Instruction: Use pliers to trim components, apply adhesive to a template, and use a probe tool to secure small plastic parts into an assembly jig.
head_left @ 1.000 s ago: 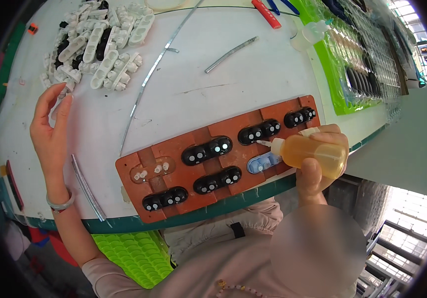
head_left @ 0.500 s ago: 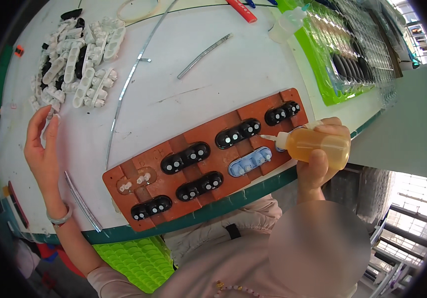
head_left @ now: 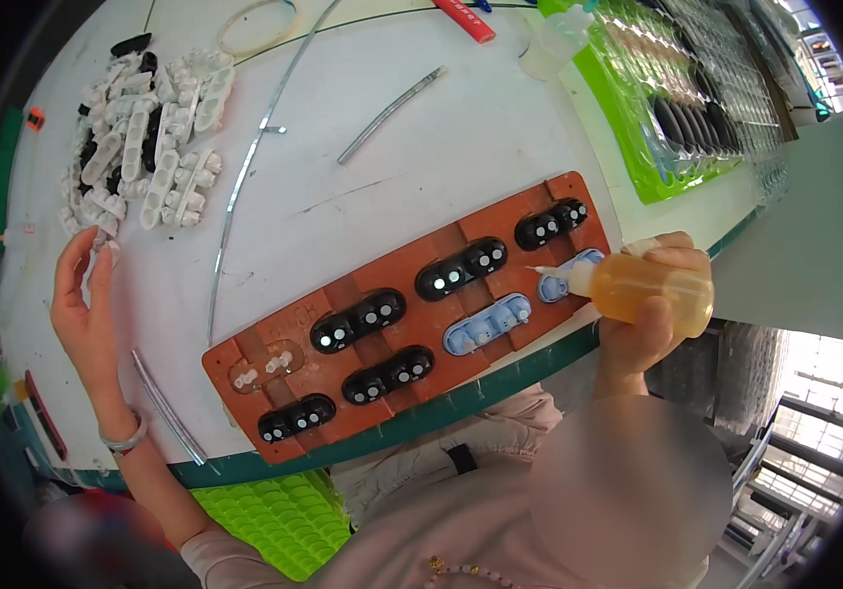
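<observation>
My right hand [head_left: 642, 319] is wrapped round a clear squeeze bottle [head_left: 662, 285] of amber liquid. Its thin nozzle points left over a reddish-brown jig [head_left: 338, 294], between a black three-lobed part [head_left: 461, 269] and a light blue one [head_left: 486, 325]. Another light blue part [head_left: 556, 285] sits partly behind the bottle's tip. Several black parts with pale round dots fill other recesses; the far-left recess [head_left: 264, 367] shows small white pegs. At the near edge of a pile of white and black plastic parts [head_left: 147, 137], fingertips of my left hand [head_left: 88, 304] close on a small white plastic part [head_left: 110, 251].
A metal strip [head_left: 235, 187] runs lengthwise left of the jig. Short metal tubes [head_left: 390, 115] lie beyond it and near my left forearm. At the back right stand a small translucent bottle [head_left: 554, 44] and a green tray [head_left: 628, 147] with clear plastic trays and dark oval parts.
My right hand has drawn the bottle slightly to the right, away from the black part, uncovering more of the right-hand blue part. My left hand stays at the pile. The view has shifted a little.
</observation>
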### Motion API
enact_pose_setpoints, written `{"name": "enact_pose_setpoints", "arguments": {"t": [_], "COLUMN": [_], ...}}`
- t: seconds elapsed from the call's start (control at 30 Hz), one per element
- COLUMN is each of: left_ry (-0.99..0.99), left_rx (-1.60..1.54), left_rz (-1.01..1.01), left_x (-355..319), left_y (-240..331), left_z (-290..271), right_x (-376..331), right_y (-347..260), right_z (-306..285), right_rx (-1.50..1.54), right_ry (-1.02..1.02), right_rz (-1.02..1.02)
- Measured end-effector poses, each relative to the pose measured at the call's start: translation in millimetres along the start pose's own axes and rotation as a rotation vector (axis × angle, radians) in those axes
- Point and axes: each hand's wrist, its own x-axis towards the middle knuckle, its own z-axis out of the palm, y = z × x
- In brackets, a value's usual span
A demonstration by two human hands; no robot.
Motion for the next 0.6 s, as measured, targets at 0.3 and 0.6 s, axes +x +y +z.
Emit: {"name": "enact_pose_setpoints", "arguments": {"t": [0.3,0.6], "left_ry": [0.000,-0.006], "left_rx": [-0.021,-0.022], "left_rz": [-0.008,-0.020], "left_x": [0.1,2.2], "left_y": [-3.4,-6.2], "left_z": [-1.4,-2.1], "right_x": [4.4,7.7], "right_y": [18.0,14.5], "right_z": [-14.0,-13.6], "right_rx": [-0.011,-0.062], "right_ry": [0.060,-0.007], "right_rz": [-0.038,-0.029]}}
